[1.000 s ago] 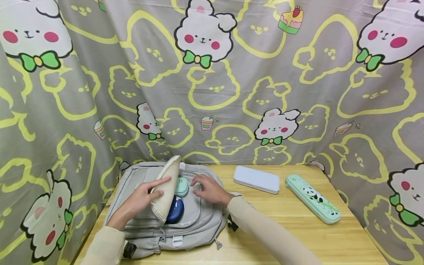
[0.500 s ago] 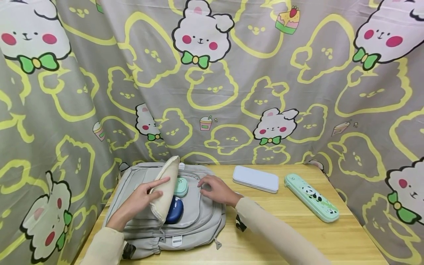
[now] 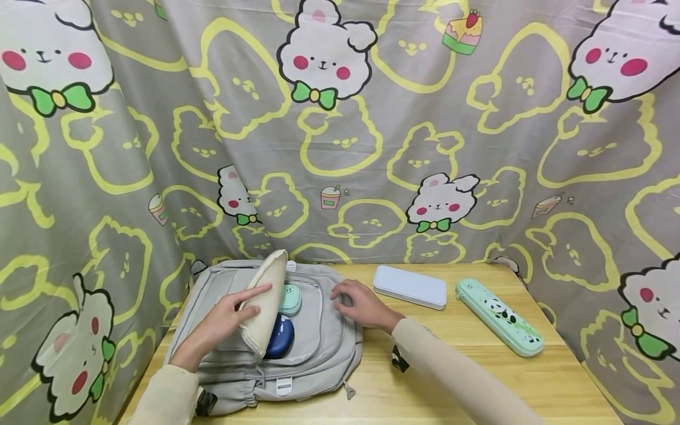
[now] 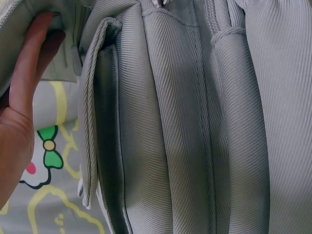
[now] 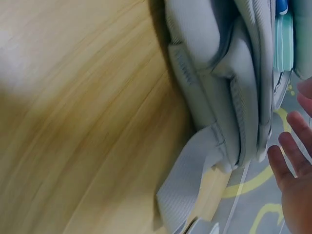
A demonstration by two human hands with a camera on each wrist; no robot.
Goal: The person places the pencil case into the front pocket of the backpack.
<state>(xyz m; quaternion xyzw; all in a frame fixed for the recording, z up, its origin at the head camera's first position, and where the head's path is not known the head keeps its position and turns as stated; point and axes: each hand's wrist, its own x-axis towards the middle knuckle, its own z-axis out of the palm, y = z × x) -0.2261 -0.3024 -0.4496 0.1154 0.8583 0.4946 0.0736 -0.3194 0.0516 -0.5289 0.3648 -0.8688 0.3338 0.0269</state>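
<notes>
A grey backpack (image 3: 340,330) lies on the table, its front pocket folded open. My left hand (image 3: 225,316) grips the raised cream-lined flap (image 3: 268,295), thumb and forefinger on the lining; the left wrist view shows other fingers behind it against the grey cloth. In the pocket sit a small mint-green case (image 3: 290,300) and a dark blue rounded case (image 3: 280,337), both partly hidden by the flap. My right hand (image 3: 363,304) hovers over the backpack's right side with loosely bent fingers and nothing in them. The right wrist view shows that hand (image 5: 297,180) beside the bag.
Right of the backpack, a pale blue-white flat case (image 3: 410,287) lies on the wooden table (image 3: 451,366). Farther right is a long mint-green pencil case (image 3: 500,317) with panda prints. A grey patterned curtain (image 3: 350,147) encloses the back and sides.
My right hand has drawn back to the right, from beside the small mint-green case to the backpack's right side. The left hand keeps the flap raised in the same place.
</notes>
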